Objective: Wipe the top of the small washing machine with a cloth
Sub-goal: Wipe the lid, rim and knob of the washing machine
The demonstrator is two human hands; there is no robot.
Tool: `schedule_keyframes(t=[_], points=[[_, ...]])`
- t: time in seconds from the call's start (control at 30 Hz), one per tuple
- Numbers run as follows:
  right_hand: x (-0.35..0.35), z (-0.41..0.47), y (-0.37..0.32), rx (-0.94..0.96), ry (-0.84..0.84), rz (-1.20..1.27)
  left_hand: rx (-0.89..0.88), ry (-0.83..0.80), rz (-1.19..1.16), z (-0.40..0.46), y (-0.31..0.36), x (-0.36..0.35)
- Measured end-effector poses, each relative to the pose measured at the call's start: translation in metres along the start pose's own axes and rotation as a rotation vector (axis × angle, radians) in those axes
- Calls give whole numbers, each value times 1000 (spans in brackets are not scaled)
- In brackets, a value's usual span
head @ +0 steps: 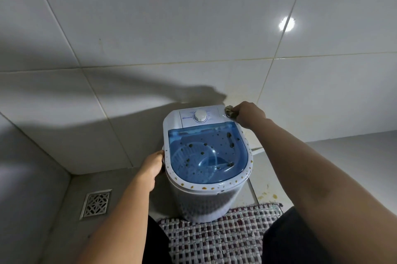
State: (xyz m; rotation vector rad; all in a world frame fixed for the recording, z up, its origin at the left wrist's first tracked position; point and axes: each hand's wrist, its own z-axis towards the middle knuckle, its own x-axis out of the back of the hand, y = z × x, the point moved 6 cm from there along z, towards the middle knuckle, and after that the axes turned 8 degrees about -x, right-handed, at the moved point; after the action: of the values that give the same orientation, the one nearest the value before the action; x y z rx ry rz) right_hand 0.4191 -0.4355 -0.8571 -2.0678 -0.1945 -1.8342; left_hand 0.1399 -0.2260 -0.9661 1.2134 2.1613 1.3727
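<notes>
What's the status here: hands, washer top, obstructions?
Right hand shut on cloth at rear corner. Left hand steadies washing machine. Lid spotted. Nothing blocking.

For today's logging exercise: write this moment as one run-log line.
left hand: steadies washer rim | right hand: cloth at back right corner | lid: spots remain

Logo on the washing machine panel is unreadable.
</notes>
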Motion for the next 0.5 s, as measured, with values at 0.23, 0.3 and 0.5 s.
schedule_keyframes(t=[0.23, 0.3, 0.5], points=[[-11, -20, 17, -43, 4, 72, 13, -13, 9, 0, -4, 0], [-12, -26, 19, -43, -9, 91, 4, -19, -5, 0, -3, 0], [-18, -41, 26, -50, 6, 152, -28, -43, 8, -3, 0, 0]])
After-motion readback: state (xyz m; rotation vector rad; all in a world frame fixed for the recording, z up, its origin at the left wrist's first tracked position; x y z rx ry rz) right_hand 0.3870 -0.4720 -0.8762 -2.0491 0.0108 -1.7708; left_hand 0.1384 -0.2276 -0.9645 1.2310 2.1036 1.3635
